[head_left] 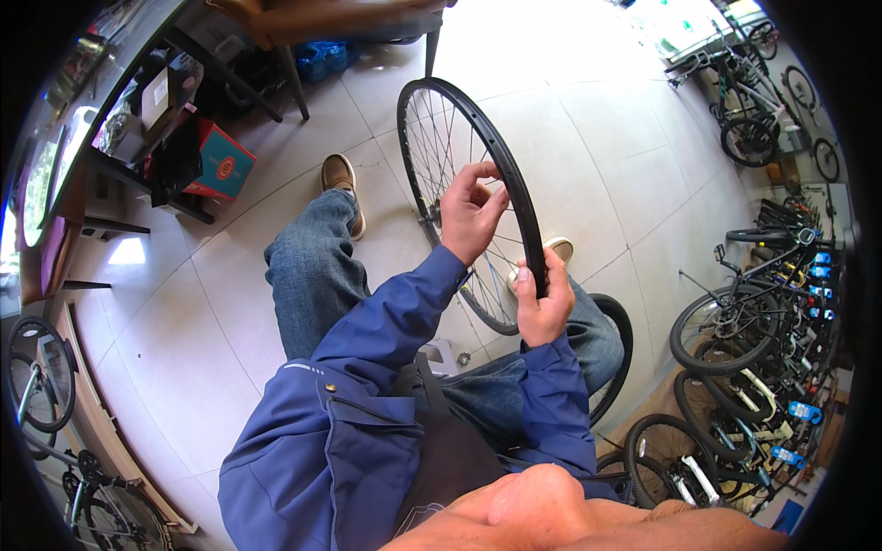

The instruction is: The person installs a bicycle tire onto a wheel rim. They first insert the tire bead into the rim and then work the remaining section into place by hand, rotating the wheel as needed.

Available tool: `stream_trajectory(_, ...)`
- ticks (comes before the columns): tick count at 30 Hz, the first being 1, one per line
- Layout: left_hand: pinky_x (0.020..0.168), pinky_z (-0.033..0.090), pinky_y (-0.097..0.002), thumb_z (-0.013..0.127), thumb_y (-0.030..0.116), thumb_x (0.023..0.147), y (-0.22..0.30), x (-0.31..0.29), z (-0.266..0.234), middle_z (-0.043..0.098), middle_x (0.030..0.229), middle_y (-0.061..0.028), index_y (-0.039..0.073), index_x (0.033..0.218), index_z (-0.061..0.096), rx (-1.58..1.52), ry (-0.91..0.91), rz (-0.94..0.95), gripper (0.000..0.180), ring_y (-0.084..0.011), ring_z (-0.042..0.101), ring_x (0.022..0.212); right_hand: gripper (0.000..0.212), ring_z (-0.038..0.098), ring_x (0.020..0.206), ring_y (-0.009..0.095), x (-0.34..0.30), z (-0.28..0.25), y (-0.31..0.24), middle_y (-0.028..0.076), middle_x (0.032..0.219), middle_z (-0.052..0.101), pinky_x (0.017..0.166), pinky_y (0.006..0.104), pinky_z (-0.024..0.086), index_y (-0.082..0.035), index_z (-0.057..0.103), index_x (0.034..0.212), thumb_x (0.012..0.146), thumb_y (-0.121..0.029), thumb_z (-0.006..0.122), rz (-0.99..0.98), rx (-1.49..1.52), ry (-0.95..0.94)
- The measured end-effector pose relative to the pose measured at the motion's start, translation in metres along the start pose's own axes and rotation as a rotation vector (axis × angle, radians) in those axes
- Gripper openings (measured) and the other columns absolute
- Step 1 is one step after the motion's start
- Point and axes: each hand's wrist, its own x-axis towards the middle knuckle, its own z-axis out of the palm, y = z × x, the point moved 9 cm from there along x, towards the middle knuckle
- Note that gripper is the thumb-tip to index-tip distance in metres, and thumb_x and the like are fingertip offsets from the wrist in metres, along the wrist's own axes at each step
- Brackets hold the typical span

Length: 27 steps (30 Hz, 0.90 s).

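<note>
A spoked bicycle wheel (525,197) with a black rim stands upright, tilted, between my legs. Its rim looks bare of a tyre. My right hand (546,303) is wrapped round the near part of the rim, thumb on the inner side. Over the spokes, my left hand (472,213) has its fingers curled and its thumb close to the index finger, right beside the rim's inner edge. Whatever lies between those fingertips is too small to make out. The hub (430,217) is partly hidden behind my left hand and sleeve.
Another wheel (617,349) leans behind my right leg. Several bicycles (735,321) stand crowded along the right. More bicycles (39,376) are at the left edge. A desk with a red and teal box (223,165) under it is at the upper left, near a brown chair (322,23).
</note>
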Motion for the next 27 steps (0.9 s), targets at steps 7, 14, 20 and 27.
stream_trajectory(7,0.064,0.048,-0.0229,0.076,-0.004,0.103,0.005,0.003,-0.003,0.074,0.104,-0.0015,0.002,0.121,0.074,-0.002,-0.005,0.138,0.019,-0.0047,0.061,0.073,0.04,0.077,0.093,0.021,0.0,0.001,-0.001,0.012,0.106,0.081,0.085,0.0358,0.062,0.0,0.067,0.14,0.104,-0.014,0.075,-0.022,-0.03,-0.006)
stream_trajectory(14,0.064,0.047,-0.0233,0.074,-0.003,0.105,-0.002,0.0,-0.002,0.074,0.101,-0.0001,0.002,0.12,0.074,-0.045,-0.012,-0.017,0.016,-0.0039,0.058,0.074,0.041,0.078,0.093,0.021,-0.001,0.002,0.001,0.011,0.106,0.081,0.086,0.0356,0.062,0.0,0.066,0.141,0.103,-0.012,0.076,-0.015,-0.005,-0.004)
stream_trajectory(20,0.063,0.048,-0.0245,0.073,-0.004,0.105,0.007,0.003,-0.002,0.074,0.104,-0.0013,0.002,0.117,0.073,-0.064,0.001,0.104,0.013,-0.0053,0.058,0.072,0.041,0.077,0.091,0.02,-0.002,0.003,-0.002,0.011,0.106,0.081,0.084,0.0354,0.062,0.0,0.066,0.142,0.104,-0.013,0.076,-0.001,-0.007,-0.016)
stream_trajectory(27,0.065,0.049,-0.0243,0.074,-0.005,0.104,0.0,0.001,-0.001,0.074,0.111,-0.0023,0.001,0.118,0.073,-0.02,-0.003,0.009,0.015,-0.0069,0.062,0.075,0.041,0.077,0.09,0.019,-0.002,0.004,0.002,0.011,0.105,0.081,0.083,0.0347,0.062,0.0,0.066,0.141,0.105,-0.014,0.076,0.04,0.032,-0.019)
